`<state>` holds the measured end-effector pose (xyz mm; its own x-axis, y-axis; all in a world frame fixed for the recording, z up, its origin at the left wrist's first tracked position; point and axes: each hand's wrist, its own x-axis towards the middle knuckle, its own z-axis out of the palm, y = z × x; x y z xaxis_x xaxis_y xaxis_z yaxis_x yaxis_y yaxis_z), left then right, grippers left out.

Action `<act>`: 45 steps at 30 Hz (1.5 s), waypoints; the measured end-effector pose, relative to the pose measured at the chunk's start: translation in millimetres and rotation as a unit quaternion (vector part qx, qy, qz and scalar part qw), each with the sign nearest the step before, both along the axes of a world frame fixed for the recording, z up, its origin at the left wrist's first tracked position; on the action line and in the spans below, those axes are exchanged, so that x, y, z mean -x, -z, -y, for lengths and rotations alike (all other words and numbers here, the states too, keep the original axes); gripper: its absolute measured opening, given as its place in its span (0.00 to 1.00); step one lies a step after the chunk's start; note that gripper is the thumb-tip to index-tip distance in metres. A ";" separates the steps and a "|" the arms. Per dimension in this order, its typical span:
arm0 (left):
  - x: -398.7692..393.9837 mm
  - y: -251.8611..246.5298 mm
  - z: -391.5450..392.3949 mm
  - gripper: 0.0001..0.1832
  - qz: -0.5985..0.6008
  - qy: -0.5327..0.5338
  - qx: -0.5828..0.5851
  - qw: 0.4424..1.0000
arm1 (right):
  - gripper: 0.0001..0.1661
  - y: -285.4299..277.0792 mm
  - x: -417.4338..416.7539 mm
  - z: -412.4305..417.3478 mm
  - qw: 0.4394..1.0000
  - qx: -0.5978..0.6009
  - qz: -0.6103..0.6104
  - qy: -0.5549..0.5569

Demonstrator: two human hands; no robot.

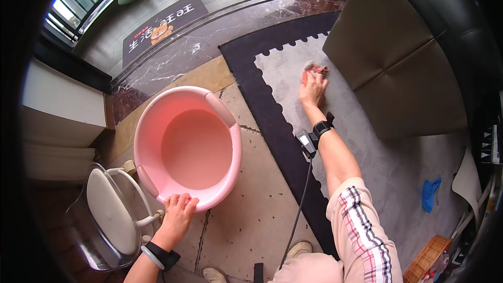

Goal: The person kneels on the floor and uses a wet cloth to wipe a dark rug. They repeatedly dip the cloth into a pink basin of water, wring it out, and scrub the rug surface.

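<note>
A pink plastic bucket (188,98) stands on the tiled floor, with cloudy water (196,149) inside. My left hand (178,212) grips its near rim, fingers curled over the edge. Out to the right, my right hand (313,88) presses a reddish cloth (314,68) against the light grey field of a rug (283,98). The cloth is bunched under my fingers, and part of it is hidden by them. A strapped device (306,143) with a cable sits on my right forearm.
A brown leather sofa (408,78) overhangs the rug on the right. A blue crumpled item (431,194) and a wicker basket (426,259) lie nearer me. Left of the bucket is a small chair (112,210) with a pale pad. Beyond a marble threshold (188,49) lies a dark doormat (165,27).
</note>
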<state>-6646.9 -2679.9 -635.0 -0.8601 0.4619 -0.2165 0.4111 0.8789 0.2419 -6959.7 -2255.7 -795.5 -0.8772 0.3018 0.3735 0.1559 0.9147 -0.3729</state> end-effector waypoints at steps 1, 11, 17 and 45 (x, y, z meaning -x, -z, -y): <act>-0.5 -1.5 -2.8 0.25 0.009 -0.003 0.006 1.000 | 0.22 -1.9 -1.6 13.6 0.999 0.013 0.020 -0.040; -12.0 -7.8 4.5 0.37 0.020 -0.006 0.027 0.999 | 0.14 -70.7 -158.0 88.4 0.627 0.507 0.458 -0.374; -8.3 -13.9 -3.4 0.37 0.029 -0.010 0.018 0.999 | 0.17 -64.3 -65.7 19.4 0.826 0.496 0.184 -0.196; -15.3 -5.4 5.3 0.26 -0.025 -0.027 -0.006 0.999 | 0.16 -46.3 -170.0 146.6 0.785 0.323 0.282 -0.448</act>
<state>-6631.6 -2685.2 -629.6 -0.8935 0.4169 -0.1672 0.3749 0.8972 0.2336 -6789.7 -2402.3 -749.2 -0.8159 -0.5637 -0.1284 -0.1345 0.4010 -0.9061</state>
